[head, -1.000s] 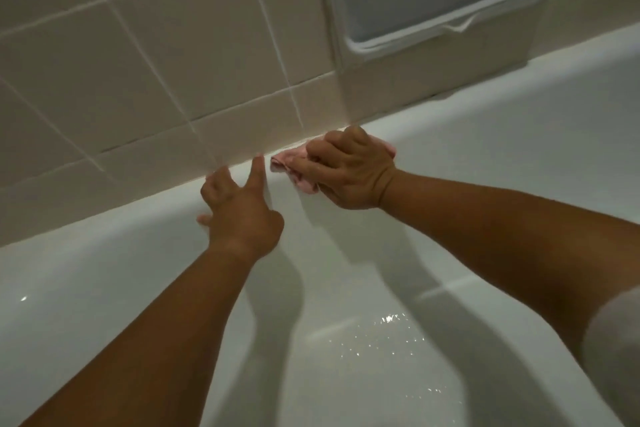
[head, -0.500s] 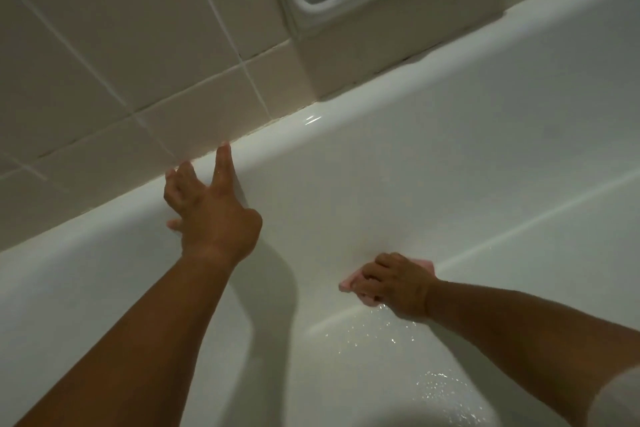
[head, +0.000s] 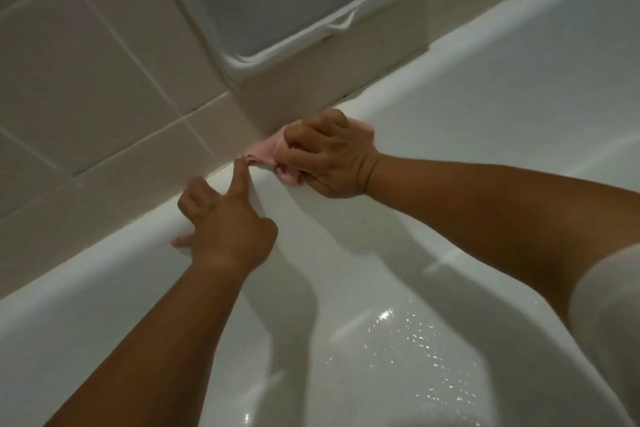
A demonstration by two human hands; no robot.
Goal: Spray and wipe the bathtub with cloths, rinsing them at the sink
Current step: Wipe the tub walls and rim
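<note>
A white bathtub (head: 485, 121) fills the lower view, its far rim meeting a tiled wall. My right hand (head: 325, 156) grips a bunched pink cloth (head: 268, 151) and presses it on the far rim, right at the seam with the tiles. My left hand (head: 225, 232) rests on the same rim just to the left, index finger stretched out so its tip reaches the cloth's edge, the other fingers bent against the tub. Most of the cloth is hidden under my right hand.
Beige wall tiles (head: 86, 87) run along the back. A recessed white soap niche (head: 294, 0) is set in the wall above the rim. Water droplets glisten on the tub floor (head: 398, 340) below my arms.
My right hand carried the cloth from the rim down the tub's inner wall to near the floor, then back up to the rim. My left hand stayed braced on the rim.
</note>
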